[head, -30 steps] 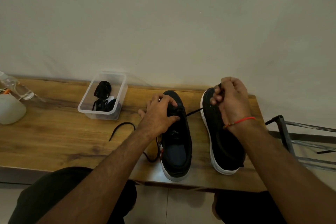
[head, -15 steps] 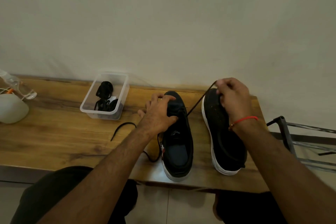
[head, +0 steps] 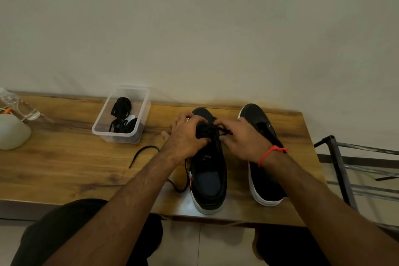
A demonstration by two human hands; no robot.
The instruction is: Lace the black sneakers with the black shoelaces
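Wooden surface [head: 64,168], pale wall behind — your left hand [head: 185,136] grips left sneaker [head: 208,168] at its toe end, right hand [head: 241,138] pinches shoelace [head: 223,131] there. Threading step — next, feed tip through eyelet.

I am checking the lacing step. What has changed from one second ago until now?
The right hand came down from above the right black sneaker to the left black sneaker, carrying the black shoelace end in its pinch. The left hand kept its grip there. The clear plastic box and the lace tail on the wooden table stayed.

Black sneakers [head: 208,170], white soles
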